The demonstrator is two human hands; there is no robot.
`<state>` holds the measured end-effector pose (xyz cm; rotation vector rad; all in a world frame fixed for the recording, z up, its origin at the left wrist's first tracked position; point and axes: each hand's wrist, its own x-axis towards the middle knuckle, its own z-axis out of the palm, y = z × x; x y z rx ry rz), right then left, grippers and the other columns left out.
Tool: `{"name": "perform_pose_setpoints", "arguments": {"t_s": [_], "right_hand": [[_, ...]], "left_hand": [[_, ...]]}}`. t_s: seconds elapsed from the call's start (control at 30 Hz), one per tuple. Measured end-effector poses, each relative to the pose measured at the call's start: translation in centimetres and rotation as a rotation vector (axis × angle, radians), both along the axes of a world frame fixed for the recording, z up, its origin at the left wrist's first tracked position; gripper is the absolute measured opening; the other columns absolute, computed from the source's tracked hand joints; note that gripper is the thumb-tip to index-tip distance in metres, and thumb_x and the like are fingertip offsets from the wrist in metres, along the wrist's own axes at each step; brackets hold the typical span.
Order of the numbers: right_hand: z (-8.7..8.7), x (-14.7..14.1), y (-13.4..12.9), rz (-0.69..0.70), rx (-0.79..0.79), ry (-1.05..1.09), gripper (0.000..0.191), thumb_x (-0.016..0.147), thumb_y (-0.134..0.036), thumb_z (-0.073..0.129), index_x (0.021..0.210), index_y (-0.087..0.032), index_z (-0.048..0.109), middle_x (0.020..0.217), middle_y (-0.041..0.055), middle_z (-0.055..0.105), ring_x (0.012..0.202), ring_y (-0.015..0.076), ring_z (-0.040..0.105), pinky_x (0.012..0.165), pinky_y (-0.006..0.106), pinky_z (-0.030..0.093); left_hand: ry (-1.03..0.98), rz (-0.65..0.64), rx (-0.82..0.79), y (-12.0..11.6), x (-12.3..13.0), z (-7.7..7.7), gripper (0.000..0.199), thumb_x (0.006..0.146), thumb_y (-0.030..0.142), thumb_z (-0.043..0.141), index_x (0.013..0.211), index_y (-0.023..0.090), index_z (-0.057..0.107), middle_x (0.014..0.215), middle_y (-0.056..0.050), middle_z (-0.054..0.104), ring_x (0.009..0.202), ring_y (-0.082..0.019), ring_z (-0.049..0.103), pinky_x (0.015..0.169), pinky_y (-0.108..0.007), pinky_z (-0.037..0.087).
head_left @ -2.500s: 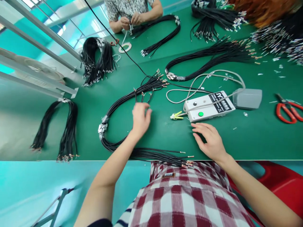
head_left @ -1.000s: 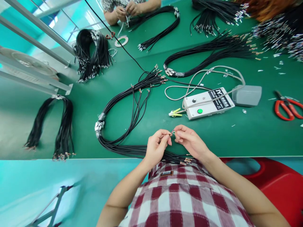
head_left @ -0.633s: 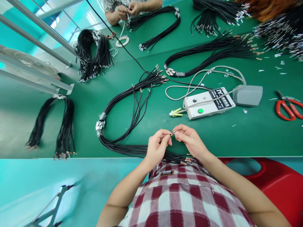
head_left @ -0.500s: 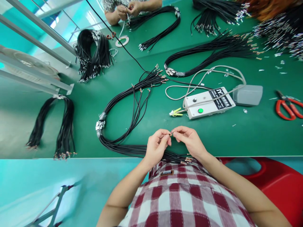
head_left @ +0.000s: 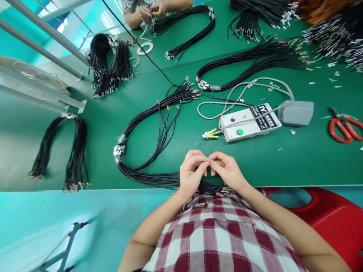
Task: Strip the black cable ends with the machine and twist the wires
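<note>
Just above the table's front edge, my left hand (head_left: 193,170) and my right hand (head_left: 227,170) meet, thumbs and forefingers pinched together fingertip to fingertip. Between them is the end of a thin cable, now almost wholly hidden by the fingers. Below my hands run the black cables of a bundle (head_left: 159,178), their bare coppery ends (head_left: 224,190) lying at the table edge by my lap. This bundle curves round to the left, bound with clear tape and silvery connectors (head_left: 119,150). Its other end (head_left: 188,90) fans out farther back, with a few cables hanging loose inside the curve.
A white control box (head_left: 251,122) with a yellow-tipped lead (head_left: 210,134) lies beyond my right hand, beside a grey block (head_left: 296,112). Red-handled pliers (head_left: 344,126) lie far right. More cable bundles (head_left: 252,62) are around. Across the table, a co-worker's hands (head_left: 151,11) handle a strip.
My left hand has shifted slightly right and closed in against my right fingertips, covering the small coppery tip that showed between them. The co-worker's hands moved a little.
</note>
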<state>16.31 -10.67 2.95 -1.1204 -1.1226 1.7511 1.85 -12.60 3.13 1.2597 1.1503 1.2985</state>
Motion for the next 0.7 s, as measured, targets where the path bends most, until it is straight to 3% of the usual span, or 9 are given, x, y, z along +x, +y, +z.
{"name": "perform_pose_setpoints", "arguments": {"t_s": [0.13, 0.27, 0.37, 0.53, 0.6, 0.7], "right_hand": [[-0.1, 0.0, 0.0, -0.011, 0.127, -0.089, 0.021, 0.089, -0.040, 0.064, 0.082, -0.021, 0.059, 0.066, -0.0035, 0.059, 0.056, 0.0104, 0.058, 0.057, 0.024, 0.047], [-0.1, 0.3, -0.1, -0.014, 0.274, -0.206, 0.018, 0.094, -0.036, 0.059, 0.083, -0.021, 0.059, 0.083, -0.0007, 0.059, 0.063, 0.0108, 0.064, 0.063, 0.026, 0.050], [-0.1, 0.5, -0.1, -0.025, 0.321, -0.255, 0.019, 0.095, -0.036, 0.057, 0.084, -0.021, 0.059, 0.086, 0.0001, 0.058, 0.065, 0.0114, 0.064, 0.065, 0.027, 0.051], [-0.2, 1.4, 0.3, -0.023, 0.373, -0.328, 0.020, 0.097, -0.038, 0.055, 0.088, -0.022, 0.061, 0.088, 0.0023, 0.061, 0.071, 0.0145, 0.066, 0.067, 0.029, 0.052], [0.1, 1.9, 0.7, -0.047, 0.490, -0.430, 0.018, 0.098, -0.036, 0.053, 0.095, -0.022, 0.063, 0.095, 0.0045, 0.064, 0.077, 0.0158, 0.067, 0.073, 0.031, 0.053], [0.6, 2.3, 1.2, -0.028, 0.785, -0.705, 0.021, 0.097, -0.034, 0.055, 0.112, -0.022, 0.064, 0.110, 0.0077, 0.069, 0.087, 0.0186, 0.067, 0.082, 0.035, 0.049]], "left_hand": [[0.026, 0.067, 0.018, -0.1, 0.1, -0.5, 0.007, 0.094, 0.024, 0.060, 0.093, 0.017, 0.061, 0.102, -0.004, 0.056, 0.055, -0.004, 0.056, 0.048, -0.019, 0.047], [0.408, 0.137, 0.222, -0.5, -0.1, -0.6, 0.009, 0.095, 0.020, 0.055, 0.091, 0.019, 0.063, 0.098, -0.007, 0.062, 0.088, -0.016, 0.063, 0.075, -0.030, 0.055], [0.538, 0.153, 0.286, -0.5, -0.2, -0.8, 0.011, 0.095, 0.021, 0.055, 0.093, 0.020, 0.066, 0.093, -0.007, 0.065, 0.090, -0.018, 0.062, 0.080, -0.033, 0.054], [0.377, 0.121, 0.086, 0.0, -0.5, -1.2, 0.014, 0.095, 0.026, 0.056, 0.087, 0.019, 0.066, 0.085, -0.005, 0.068, 0.080, -0.016, 0.063, 0.075, -0.030, 0.052], [0.270, 0.101, -0.058, 0.3, -0.7, -1.1, 0.015, 0.094, 0.029, 0.058, 0.086, 0.018, 0.066, 0.084, -0.005, 0.068, 0.077, -0.015, 0.063, 0.071, -0.027, 0.051], [0.167, 0.067, -0.186, 0.8, -1.0, -0.8, 0.017, 0.091, 0.032, 0.062, 0.086, 0.017, 0.067, 0.080, -0.004, 0.068, 0.072, -0.013, 0.062, 0.065, -0.024, 0.049]]}}
